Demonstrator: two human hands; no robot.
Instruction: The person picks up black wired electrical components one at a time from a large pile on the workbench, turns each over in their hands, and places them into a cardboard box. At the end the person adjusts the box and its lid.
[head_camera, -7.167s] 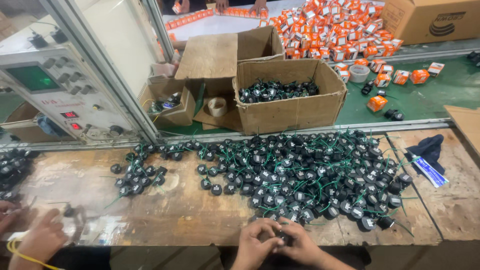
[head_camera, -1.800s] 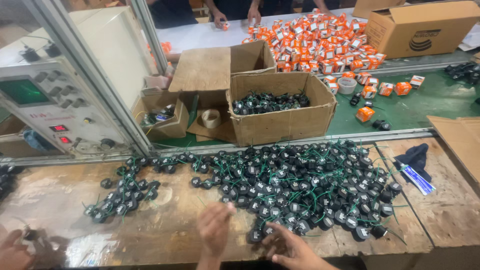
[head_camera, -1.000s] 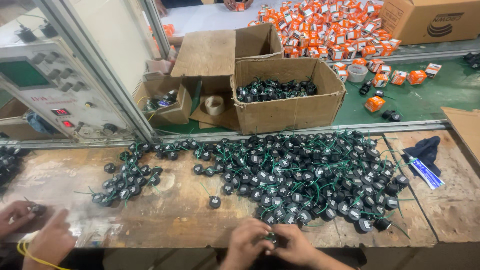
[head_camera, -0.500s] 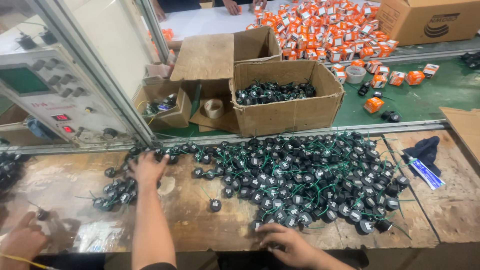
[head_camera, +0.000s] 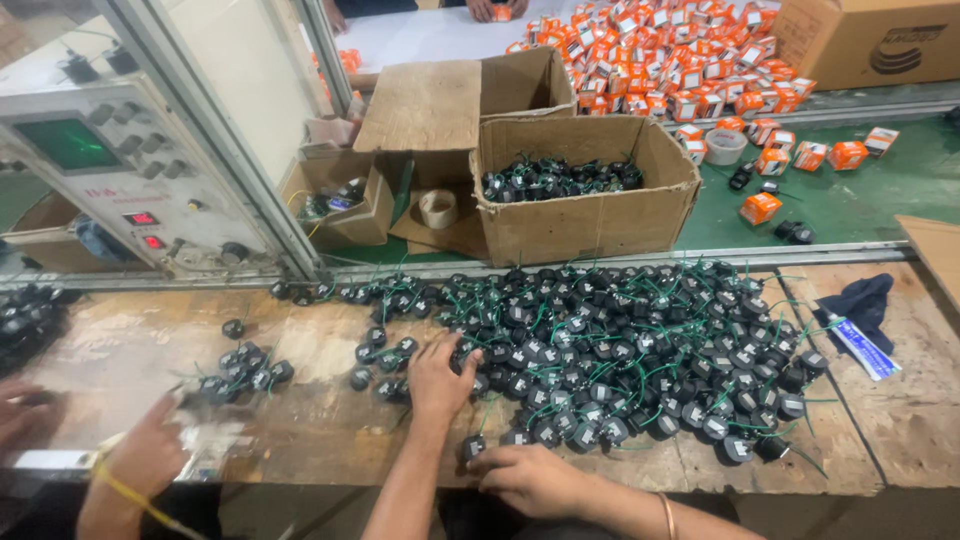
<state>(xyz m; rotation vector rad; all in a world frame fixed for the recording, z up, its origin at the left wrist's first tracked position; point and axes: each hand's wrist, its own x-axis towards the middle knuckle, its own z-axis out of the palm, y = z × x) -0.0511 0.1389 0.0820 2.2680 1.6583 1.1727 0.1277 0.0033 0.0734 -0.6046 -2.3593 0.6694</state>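
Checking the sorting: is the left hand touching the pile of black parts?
Touching. The head view shows the left hand lying palm down on the edge of the pile of black parts, fingers spread over several pieces, with no gap visible.

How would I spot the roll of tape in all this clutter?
Find the big open cardboard box of black parts behind the workbench. Just left of it, on a flattened cardboard flap, lies the roll of tape. It is the only pale beige ring among dark round parts.
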